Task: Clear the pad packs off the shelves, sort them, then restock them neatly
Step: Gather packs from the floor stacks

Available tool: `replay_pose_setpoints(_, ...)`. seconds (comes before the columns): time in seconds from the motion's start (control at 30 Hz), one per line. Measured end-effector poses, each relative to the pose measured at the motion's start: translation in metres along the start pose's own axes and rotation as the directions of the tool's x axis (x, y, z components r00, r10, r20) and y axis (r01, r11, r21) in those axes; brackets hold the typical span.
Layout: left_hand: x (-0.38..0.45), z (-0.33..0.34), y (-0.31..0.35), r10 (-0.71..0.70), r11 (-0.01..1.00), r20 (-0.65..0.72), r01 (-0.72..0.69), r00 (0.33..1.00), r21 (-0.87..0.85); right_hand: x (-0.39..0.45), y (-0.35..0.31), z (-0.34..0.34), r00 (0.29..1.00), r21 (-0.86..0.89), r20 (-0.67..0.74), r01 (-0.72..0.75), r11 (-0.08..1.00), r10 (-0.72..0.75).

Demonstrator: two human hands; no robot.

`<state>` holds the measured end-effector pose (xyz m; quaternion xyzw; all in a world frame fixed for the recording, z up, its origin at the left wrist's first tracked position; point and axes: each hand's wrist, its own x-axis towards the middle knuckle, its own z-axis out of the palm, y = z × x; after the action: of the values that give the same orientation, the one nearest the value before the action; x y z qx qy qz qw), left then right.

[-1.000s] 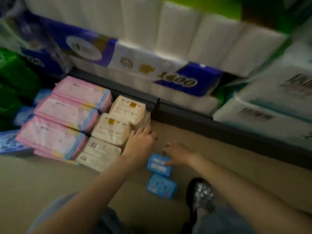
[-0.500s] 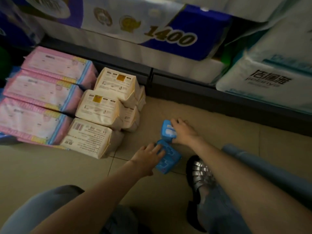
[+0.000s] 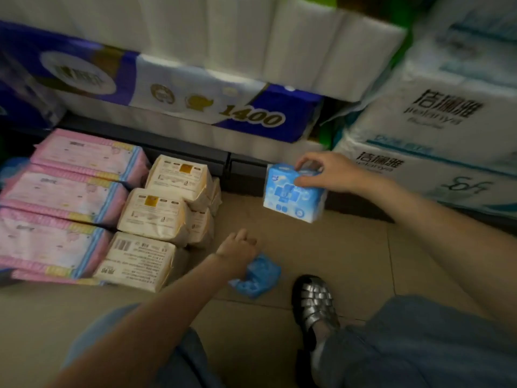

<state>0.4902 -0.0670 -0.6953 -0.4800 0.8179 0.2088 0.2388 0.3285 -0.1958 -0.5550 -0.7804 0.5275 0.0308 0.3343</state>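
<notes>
My right hand (image 3: 327,175) grips a small blue pad pack (image 3: 293,196) by its top and holds it in the air in front of the dark shelf base. Lower down, my left hand (image 3: 237,249) closes on a second blue pad pack (image 3: 258,275) that lies on the floor tiles; its fingers are hidden behind the pack. To the left on the floor stand several cream pad packs (image 3: 155,214) in stacked rows, and beside them several pink pad packs (image 3: 61,197) lie flat in a stack.
Large toilet-paper bundles marked 1400 (image 3: 212,107) and white tissue packs (image 3: 436,130) fill the bottom shelf behind. The dark shelf base (image 3: 195,154) runs along the back. My silver sandal (image 3: 314,303) and jeans-clad knees are at the bottom.
My right hand has lifted its blue pack off the floor, up and to the right. My left hand stays on the other blue pack on the floor.
</notes>
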Motion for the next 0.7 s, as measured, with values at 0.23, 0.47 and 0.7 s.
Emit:
replay_pose_setpoints(0.23,-0.115,-0.196,-0.067,0.094,0.746,-0.394,-0.327,0.914,-0.581,-0.057,-0.118,-0.145,0.923,-0.054,-0.239,0.297,0.953,-0.301)
replay_pose_setpoints(0.47,-0.242,-0.312,-0.104,-0.131,0.486,-0.780,-0.646,0.612,-0.589,-0.115,-0.198,-0.259,0.682,0.095,-0.554,0.621,0.778,-0.477)
replay_pose_setpoints(0.7,-0.293,-0.381,-0.110,-0.231,0.627,-0.904,-0.655,0.361,-0.422,-0.102,-0.242,-0.324,0.591,-0.109,-0.625,0.579,0.808,-0.509)
